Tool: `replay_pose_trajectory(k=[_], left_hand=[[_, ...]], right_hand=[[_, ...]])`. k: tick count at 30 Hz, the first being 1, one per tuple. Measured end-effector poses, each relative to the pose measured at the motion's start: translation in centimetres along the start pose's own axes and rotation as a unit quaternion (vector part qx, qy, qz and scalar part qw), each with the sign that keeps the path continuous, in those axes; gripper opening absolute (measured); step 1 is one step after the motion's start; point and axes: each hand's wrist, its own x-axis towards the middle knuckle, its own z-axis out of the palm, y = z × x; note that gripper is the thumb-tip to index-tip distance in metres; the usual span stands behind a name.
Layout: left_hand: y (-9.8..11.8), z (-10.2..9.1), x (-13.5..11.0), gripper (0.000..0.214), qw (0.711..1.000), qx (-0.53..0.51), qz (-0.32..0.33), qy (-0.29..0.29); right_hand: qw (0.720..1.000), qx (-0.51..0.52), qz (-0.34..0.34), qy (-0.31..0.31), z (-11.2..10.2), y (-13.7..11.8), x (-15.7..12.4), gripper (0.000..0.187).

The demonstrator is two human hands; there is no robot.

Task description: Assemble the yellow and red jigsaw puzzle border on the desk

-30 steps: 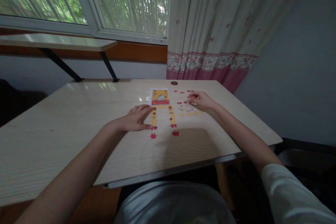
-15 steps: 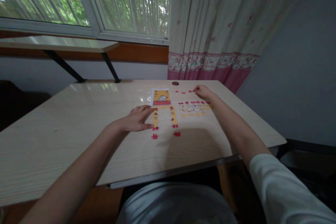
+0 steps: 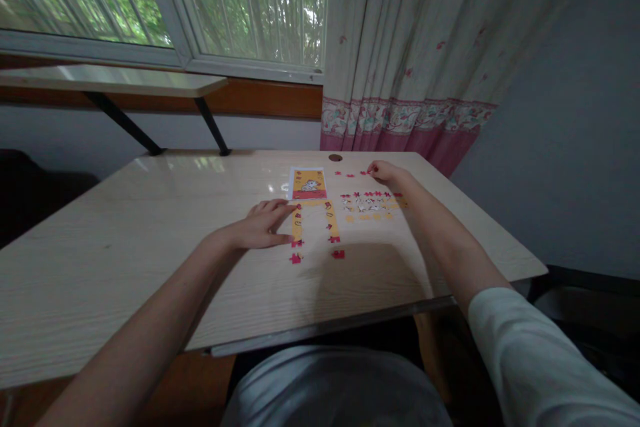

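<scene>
My left hand [image 3: 263,225] lies with fingers stretched out on the table, its fingertips touching the left side of a partly joined puzzle frame [image 3: 315,203], yellow with red pieces lower down. At the far side, my right hand [image 3: 388,173] has thumb and finger pinched on a small red puzzle piece [image 3: 369,171], partly hidden by the fingers. A short row of red pieces [image 3: 350,175] lies to the left of that hand. Two loose red pieces [image 3: 296,258] [image 3: 339,254] sit below the frame's sides. The picture card [image 3: 308,184], showing a white animal, lies just beyond the frame.
Rows of loose red, white and yellow pieces [image 3: 370,205] lie right of the frame, beside my right forearm. A round cable hole [image 3: 335,158] is near the back edge of the table [image 3: 150,240]. A raised shelf [image 3: 125,80] stands at the back left; a curtain [image 3: 390,80] hangs behind.
The view has shifted very slightly. My right hand stays at the red pieces with almost no movement, and my left hand keeps its place on the puzzle frame.
</scene>
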Motion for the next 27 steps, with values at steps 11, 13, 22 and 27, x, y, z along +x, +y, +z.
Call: replay_pose_trajectory(k=[11, 13, 22, 27], left_hand=[[0.5, -0.4, -0.1, 0.087, 1.000, 0.002, -0.011, -0.029], [0.4, -0.4, -0.1, 0.087, 1.000, 0.002, -0.012, -0.026], [-0.2, 0.1, 0.0, 0.085, 1.000, -0.005, 0.002, -0.010], [-0.2, 0.1, 0.0, 0.086, 1.000, -0.017, 0.008, -0.009]], right_hand=[[1.000, 0.006, 0.002, -0.010, -0.9, -1.3, -1.4, 0.028], [1.000, 0.004, 0.001, -0.011, -1.0, -1.4, -1.5, 0.028], [1.000, -0.001, 0.000, -0.013, -1.2, -1.5, -1.4, 0.026], [1.000, -0.003, 0.014, -0.022, -1.2, -1.3, -1.1, 0.024]])
